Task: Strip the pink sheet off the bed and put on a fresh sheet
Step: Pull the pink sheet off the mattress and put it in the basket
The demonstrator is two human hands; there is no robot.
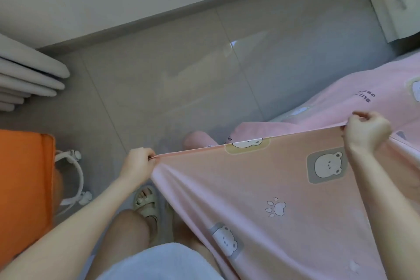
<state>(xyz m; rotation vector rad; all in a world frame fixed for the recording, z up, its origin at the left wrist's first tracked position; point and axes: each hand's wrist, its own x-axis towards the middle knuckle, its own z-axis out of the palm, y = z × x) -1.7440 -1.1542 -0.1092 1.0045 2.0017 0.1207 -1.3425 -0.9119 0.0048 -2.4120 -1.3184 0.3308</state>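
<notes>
Left hand and right hand each pinch the hem of the pink bear-printed fabric sheet, stretching it taut between them, likely for folding; the rest hangs below them.

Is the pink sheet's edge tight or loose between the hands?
Tight: the edge of the pink sheet runs straight from the left hand to the right hand.

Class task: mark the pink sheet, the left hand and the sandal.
pink sheet (261, 188): head view, on the stretched cloth between the bear prints.
left hand (138, 161): head view, on the back of the hand.
sandal (146, 199): head view, on its straps.
</notes>
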